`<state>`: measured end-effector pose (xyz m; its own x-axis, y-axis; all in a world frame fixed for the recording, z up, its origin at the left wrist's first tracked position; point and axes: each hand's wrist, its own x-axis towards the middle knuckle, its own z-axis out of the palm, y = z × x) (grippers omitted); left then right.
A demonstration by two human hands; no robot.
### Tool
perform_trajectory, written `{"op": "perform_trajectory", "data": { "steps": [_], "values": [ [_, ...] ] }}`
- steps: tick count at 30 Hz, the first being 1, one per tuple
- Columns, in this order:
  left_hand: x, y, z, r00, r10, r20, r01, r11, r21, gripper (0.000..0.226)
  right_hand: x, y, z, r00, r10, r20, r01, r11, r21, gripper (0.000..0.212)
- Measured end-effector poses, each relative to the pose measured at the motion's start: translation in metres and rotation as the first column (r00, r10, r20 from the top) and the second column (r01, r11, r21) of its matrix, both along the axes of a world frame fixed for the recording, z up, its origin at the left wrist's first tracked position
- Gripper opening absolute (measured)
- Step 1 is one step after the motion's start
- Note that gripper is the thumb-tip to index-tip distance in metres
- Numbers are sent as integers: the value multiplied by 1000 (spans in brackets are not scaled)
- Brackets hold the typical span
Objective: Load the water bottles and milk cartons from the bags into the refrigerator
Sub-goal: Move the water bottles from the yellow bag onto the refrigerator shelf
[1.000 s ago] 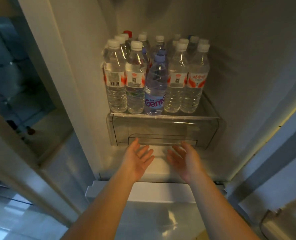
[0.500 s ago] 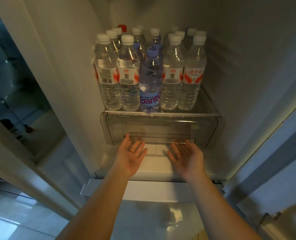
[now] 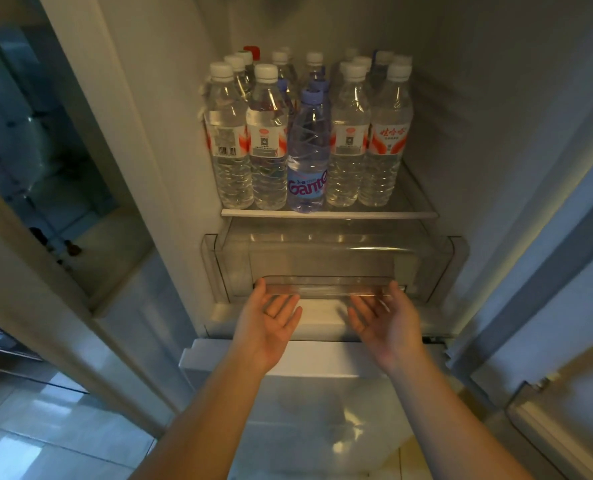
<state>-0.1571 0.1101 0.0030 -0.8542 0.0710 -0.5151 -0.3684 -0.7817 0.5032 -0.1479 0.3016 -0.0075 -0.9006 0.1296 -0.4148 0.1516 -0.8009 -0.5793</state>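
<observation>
Fingers (image 3: 283,303) on both hands straight, slightly spread, palms up, tips under the clear handle (image 3: 326,285); can't tell through the plastic whether they touch it. Left hand (image 3: 271,329) and right hand (image 3: 383,329) sit side by side, apart. The handle belongs to the crisper drawer (image 3: 323,256), which is partly out below the glass shelf (image 3: 329,214). Water bottles (image 3: 350,140) stand upright in packed rows on that shelf in the refrigerator (image 3: 496,133), with a purple-capped bottle (image 3: 308,157) front centre.

The water bottles (image 3: 309,133) stand in rows on the shelf (image 3: 329,213); the drawer (image 3: 333,261) sits below it, both hands under its front.
</observation>
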Motion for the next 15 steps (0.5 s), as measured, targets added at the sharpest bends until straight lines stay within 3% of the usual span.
{"op": "perform_trajectory", "data": {
  "steps": [7,15],
  "values": [
    [36,-8,2,1000,-10,16,10,1000,0,70,31,-5,-4,998,-15,54,11,997,81,27],
    [66,-17,8,999,-39,23,39,999,-14,74,65,-16,0,994,-62,86,56,996,69,33]
  ]
}}
